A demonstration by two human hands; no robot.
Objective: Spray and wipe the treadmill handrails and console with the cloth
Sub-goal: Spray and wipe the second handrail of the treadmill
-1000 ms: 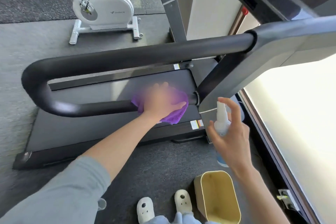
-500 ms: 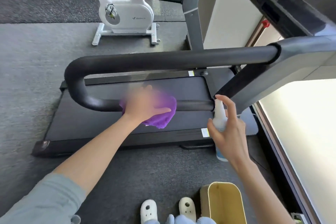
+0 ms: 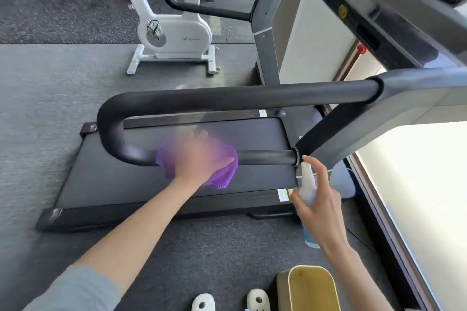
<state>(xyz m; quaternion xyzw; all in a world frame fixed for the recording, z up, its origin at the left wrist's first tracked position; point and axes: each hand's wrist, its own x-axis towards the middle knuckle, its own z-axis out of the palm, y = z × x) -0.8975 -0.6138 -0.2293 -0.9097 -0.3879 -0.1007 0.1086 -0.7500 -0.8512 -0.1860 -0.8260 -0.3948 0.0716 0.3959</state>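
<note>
Here left grip [image 3: 199, 159] clutches cloth [image 3: 222, 171] round handrail [image 3: 265, 157]; right grip [image 3: 321, 209] holds bottle [image 3: 307, 184].

Head view, downward over handrail [image 3: 227, 100]

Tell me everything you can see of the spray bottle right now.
The spray bottle is a slim, pale translucent plastic bottle with a white nozzle head and a bluish base. It stands roughly upright in the right hand, whose fingers curl round its body, forefinger raised by the nozzle. It sits just below the near handrail's joint.
</note>
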